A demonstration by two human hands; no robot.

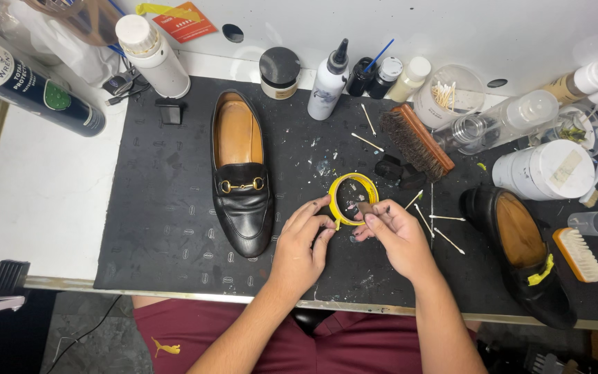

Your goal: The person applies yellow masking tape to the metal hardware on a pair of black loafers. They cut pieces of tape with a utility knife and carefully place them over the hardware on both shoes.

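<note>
Yellow tape roll (352, 199) sits mid-mat right of the black loafer (241, 181), steadied by the left hand's (302, 246) fingers while the right hand (396, 235) pinches its brownish end, best peeled slowly and evenly.

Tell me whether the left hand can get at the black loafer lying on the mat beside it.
Probably yes. The left hand holds the yellow tape roll, and the black loafer lies just beside it on the mat with nothing between; it would need to free its grip first.
</note>
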